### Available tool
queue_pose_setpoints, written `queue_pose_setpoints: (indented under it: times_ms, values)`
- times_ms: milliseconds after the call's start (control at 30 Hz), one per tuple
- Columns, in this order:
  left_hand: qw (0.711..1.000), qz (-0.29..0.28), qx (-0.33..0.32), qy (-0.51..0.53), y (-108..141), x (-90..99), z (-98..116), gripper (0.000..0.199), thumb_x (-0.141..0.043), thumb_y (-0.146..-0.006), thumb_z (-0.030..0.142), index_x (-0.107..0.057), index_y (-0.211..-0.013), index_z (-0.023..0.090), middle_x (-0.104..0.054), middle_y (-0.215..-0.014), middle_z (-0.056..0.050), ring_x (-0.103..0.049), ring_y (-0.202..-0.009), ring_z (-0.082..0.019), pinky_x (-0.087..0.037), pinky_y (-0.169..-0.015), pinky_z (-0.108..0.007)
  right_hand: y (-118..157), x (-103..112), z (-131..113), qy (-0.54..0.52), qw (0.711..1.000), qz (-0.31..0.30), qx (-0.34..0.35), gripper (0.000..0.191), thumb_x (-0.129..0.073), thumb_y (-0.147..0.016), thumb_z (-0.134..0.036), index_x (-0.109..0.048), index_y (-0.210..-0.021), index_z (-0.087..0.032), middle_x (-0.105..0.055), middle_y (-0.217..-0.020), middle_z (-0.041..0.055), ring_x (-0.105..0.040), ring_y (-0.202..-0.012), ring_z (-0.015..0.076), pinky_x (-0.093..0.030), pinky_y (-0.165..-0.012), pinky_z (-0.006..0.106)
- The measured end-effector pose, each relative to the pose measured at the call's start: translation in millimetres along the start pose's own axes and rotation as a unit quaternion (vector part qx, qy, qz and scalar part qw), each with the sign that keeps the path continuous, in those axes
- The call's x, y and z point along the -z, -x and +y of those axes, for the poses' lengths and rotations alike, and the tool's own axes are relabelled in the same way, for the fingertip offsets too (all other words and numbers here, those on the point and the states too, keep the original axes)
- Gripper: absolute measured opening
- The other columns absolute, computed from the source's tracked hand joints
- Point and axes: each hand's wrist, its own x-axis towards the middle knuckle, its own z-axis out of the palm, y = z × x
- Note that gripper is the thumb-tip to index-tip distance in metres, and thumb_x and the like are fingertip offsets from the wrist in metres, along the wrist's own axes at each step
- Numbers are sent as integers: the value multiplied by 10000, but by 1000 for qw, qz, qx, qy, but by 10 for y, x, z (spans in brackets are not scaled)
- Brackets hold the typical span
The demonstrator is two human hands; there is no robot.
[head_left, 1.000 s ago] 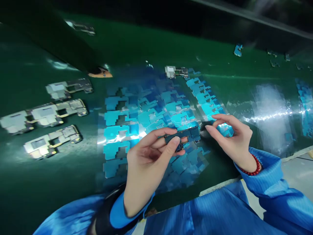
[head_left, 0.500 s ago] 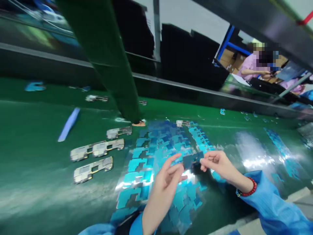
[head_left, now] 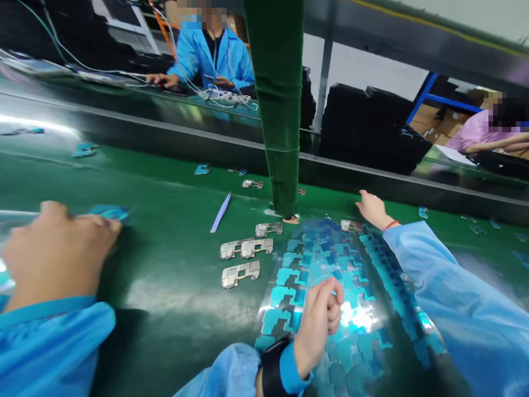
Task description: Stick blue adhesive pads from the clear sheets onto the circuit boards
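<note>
My left hand (head_left: 320,320) is curled closed above a sheet of cyan film-like pieces (head_left: 285,275); whatever its fingers hold, if anything, is hidden. Farther back, my right hand (head_left: 372,210) reaches over the green surface with its index finger stretched out and nothing visible in it. Just left of that hand lies a small silver board-like part (head_left: 350,225). Another strip of cyan pieces (head_left: 384,275) runs beneath my right forearm. Several silver parts (head_left: 240,274) rest left of the film sheet.
Another person's hand (head_left: 58,253) is over the left side, by a blue piece (head_left: 109,212). Lilac tweezers (head_left: 221,212) lie behind the silver parts. A green post (head_left: 283,110) stands at the back centre. Two people (head_left: 210,55) work beyond the dark ledge (head_left: 372,182).
The view has turned left. My hands have parted: the right has moved back and away, and the dark piece between them no longer shows. Another person's hand has appeared at left.
</note>
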Motion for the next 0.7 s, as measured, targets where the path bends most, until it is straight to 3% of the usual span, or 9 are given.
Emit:
queue_pose_setpoints:
  times_ms: [200, 300, 400, 533, 633, 700]
  values:
    - [1000, -5, 24, -8, 68, -16, 46, 520, -634, -698, 609, -342, -507, 223, -146, -402, 134, -95, -363, -24, -106, -379, -188, -236, -410, -947, -33, 983, -70, 167, 284, -604, -933, -293, -616, -1178, -151, -617, -1258, 106, -611, -1124, 230, -508, -964, 444]
    - [1000, 0, 28, 4, 95, -27, 88, 581, -671, -670, 586, -264, -471, 222, -143, -408, 123, -106, -368, -22, -105, -390, -204, -128, -376, -1086, -66, 968, -94, 222, 227, -569, -946, -243, -660, -1120, -128, -657, -1236, 131, -606, -1158, 230, -462, -1015, 370]
    - [999, 5, 24, 27, 128, -32, 103, 633, -680, -661, 571, -196, -449, 223, -128, -412, 113, -108, -378, -24, -93, -403, -225, 274, -187, -892, -93, 953, -112, 266, 256, -525, -973, -306, -673, -1105, -145, -698, -1187, 82, -638, -1114, 196, -472, -992, 316]
    - [998, 14, 13, 58, 155, -26, 105, 619, -670, -684, 510, -178, -437, 225, -118, -417, 106, -116, -387, -32, -88, -414, -246, 1111, 135, -335, -134, 942, -112, 285, 301, -502, -973, -367, -691, -1068, -153, -739, -1072, 84, -697, -1003, 213, -534, -925, 364]
    - [999, 31, -12, 37, 137, -12, 122, 570, -620, -704, 485, -183, -437, 236, -127, -416, 103, -125, -379, -42, -110, -406, -251, 1666, 204, 96, -100, 943, -141, 284, 567, -587, -902, -503, -537, -1353, -163, -545, -1428, 149, -507, -1339, 291, -442, -1093, 473]
    - [999, 42, -27, 9, 106, -5, 127, 541, -588, -717, 482, -189, -440, 245, -129, -418, 104, -122, -377, -49, -122, -400, -251, 1902, 128, 303, -67, 942, -158, 290, 717, -609, -876, -533, -405, -1465, -178, -406, -1539, 155, -351, -1449, 316, -360, -1145, 545]
